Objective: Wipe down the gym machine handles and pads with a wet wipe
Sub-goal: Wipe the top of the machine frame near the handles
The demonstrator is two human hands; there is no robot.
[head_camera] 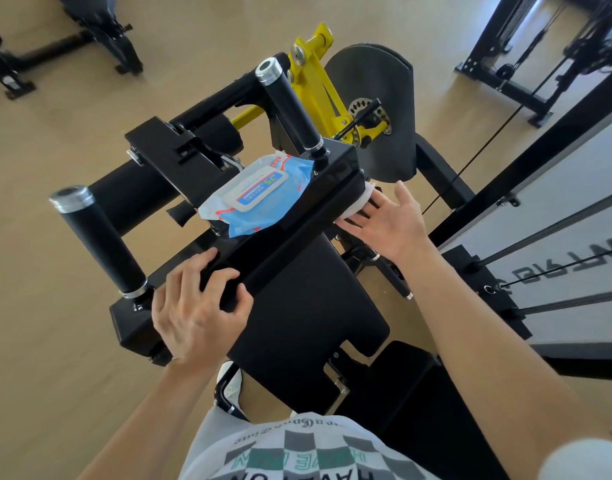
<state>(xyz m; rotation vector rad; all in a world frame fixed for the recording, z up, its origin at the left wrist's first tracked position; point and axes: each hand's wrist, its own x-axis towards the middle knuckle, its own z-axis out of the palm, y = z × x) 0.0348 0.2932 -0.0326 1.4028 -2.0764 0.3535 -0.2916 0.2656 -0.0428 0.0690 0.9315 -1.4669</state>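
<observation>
Wet wipe [359, 199]: limp, likely bunches; keep flat. Right hand [384, 221], fingers straight, presses it on pad [297, 282] end, 3 o'clock. Left hand [198, 306] grips pad edge.

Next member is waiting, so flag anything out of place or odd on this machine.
Only the wet wipe pack stands out: it lies crooked on the black pad, and its crumpled end seems to overhang the far edge. No spill or damage shows.

Wipe pack [259, 194] and two upright handles [289, 105] crowd the pad top [332, 174].
</observation>
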